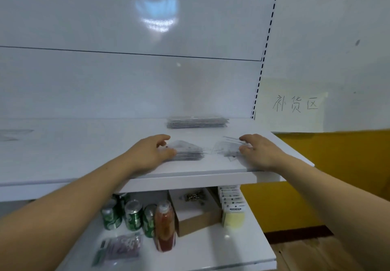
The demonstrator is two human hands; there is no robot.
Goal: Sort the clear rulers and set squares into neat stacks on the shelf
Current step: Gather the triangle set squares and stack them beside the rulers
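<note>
A white shelf (84,156) carries clear plastic pieces. A tall neat stack of rulers (197,122) lies at the back by the wall. Nearer the front edge sits a stack of clear set squares (188,151); my left hand (152,154) rests against its left side, thumb and fingers curled round the stack's edge. To the right is a loose heap of clear pieces (226,149). My right hand (259,151) grips its right side, fingers curled on the top pieces. More faint clear pieces (14,133) lie at the far left.
The lower shelf (232,249) holds green cans (133,214), a red-filled bottle (165,226), an open cardboard box (198,211), packets (233,207) and a flat purple pack (120,247). A slotted upright (261,63) bounds the shelf on the right; beyond it a paper sign (295,103) and yellow wall.
</note>
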